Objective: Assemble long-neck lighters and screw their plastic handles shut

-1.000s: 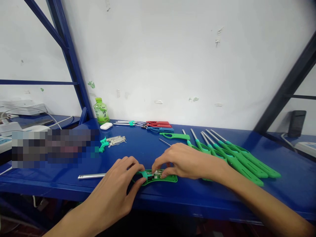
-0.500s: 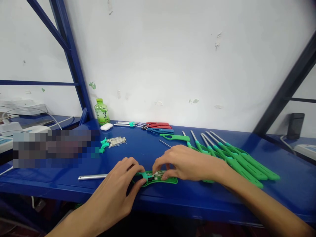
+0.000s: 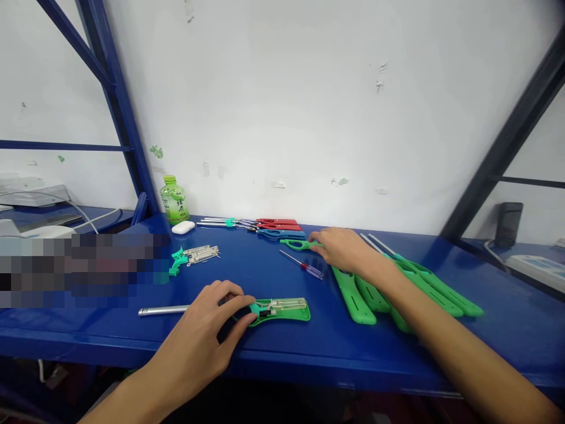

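Observation:
My left hand (image 3: 216,321) pinches the trigger area of an opened long-nosed lighter (image 3: 302,314) lying near the table's front edge. Inside its green half-shell sit a clear fuel tank (image 3: 289,304) and a teal trigger piece, partly covered by my fingers. The lighter's silver tube (image 3: 163,310) sticks out to the left. Farther back, my right hand (image 3: 339,247) has its thumb and fingers closed on a loose green lighter shell half (image 3: 295,244), hiding its right end. A screwdriver (image 3: 312,270) with a red and clear handle rests just below that hand.
Several green lighters (image 3: 435,288) lie right, partly under my right forearm. Red (image 3: 278,224) and blue (image 3: 282,234) lighter parts are by the wall. Tanks with teal triggers (image 3: 194,257), a white case (image 3: 183,227) and a green bottle (image 3: 175,200) stand left on the blue table (image 3: 247,265).
My right hand has left the lighter's tank and moved back and right to the loose green shell half. The screwdriver's handle is now uncovered. My left hand stays on the opened lighter.

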